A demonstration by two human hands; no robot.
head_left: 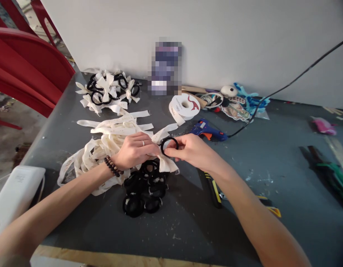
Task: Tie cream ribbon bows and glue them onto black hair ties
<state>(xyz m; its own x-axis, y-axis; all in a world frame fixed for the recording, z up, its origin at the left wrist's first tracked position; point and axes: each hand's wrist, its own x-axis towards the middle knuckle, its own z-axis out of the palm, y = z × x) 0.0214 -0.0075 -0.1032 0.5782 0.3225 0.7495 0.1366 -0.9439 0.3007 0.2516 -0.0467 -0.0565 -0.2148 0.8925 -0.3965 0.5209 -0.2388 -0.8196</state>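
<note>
My right hand pinches a black hair tie, whose loop stands up between my hands. A cream ribbon bow hangs at the base of that loop. My left hand, with a ring and a beaded bracelet, has its fingers closed on the bow from the other side; its fingertips are partly hidden. Under my hands lies a bunch of black hair ties. To their left spreads a tangled heap of cream ribbon strips.
Finished-looking bows on hair ties lie at the back left. Behind my hands are a ribbon spool and a blue glue gun with its black cord. Yellow-black pliers lie beneath my right forearm. A white power bank sits left.
</note>
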